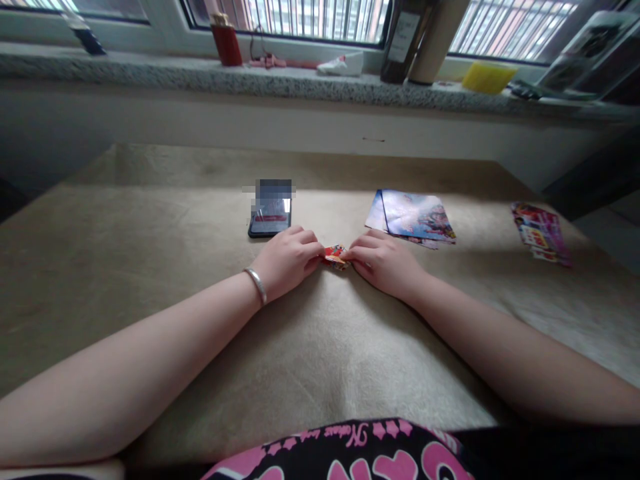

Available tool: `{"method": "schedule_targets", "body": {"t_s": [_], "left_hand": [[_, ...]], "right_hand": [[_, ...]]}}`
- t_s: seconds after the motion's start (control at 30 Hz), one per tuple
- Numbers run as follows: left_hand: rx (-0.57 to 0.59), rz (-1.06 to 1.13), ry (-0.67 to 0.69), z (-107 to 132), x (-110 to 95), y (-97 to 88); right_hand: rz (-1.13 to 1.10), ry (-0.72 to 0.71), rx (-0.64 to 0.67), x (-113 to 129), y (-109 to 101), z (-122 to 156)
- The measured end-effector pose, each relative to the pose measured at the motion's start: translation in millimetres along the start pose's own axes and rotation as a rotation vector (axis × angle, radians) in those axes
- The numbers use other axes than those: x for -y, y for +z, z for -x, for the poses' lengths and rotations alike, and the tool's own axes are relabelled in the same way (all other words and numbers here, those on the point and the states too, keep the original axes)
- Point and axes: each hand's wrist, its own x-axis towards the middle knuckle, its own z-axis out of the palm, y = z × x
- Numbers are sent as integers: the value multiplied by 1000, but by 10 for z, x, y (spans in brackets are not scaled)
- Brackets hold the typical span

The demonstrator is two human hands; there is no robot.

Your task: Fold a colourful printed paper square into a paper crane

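Observation:
A small folded piece of red printed paper (335, 256) lies on the beige cloth-covered table (150, 253) in the middle. My left hand (287, 260), with a silver bangle on the wrist, has its fingers curled and pinches the paper's left side. My right hand (383, 261) pinches the paper's right side, fingers closed. Both hands rest on the cloth and most of the paper is hidden between the fingertips.
A dark phone (271, 212) lies just behind my left hand. A stack of colourful printed sheets (413, 219) lies behind my right hand, more printed paper (541, 233) at the far right. The windowsill (300, 80) holds a red container (227, 41), a dark bottle (403, 40) and a yellow object (487, 77).

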Motion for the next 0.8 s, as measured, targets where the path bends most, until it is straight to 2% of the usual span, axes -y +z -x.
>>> {"method": "schedule_targets", "body": {"t_s": [0.17, 0.33, 0.6, 0.8], "left_hand": [[73, -41, 82, 29, 42, -63], [135, -125, 97, 46, 56, -106], [130, -221, 99, 95, 36, -172], [136, -280, 49, 126, -21, -229]], "right_hand": [[11, -23, 18, 7, -32, 26], [17, -26, 44, 23, -82, 38], [74, -59, 14, 5, -89, 60], [97, -73, 13, 0, -101, 73]]}}
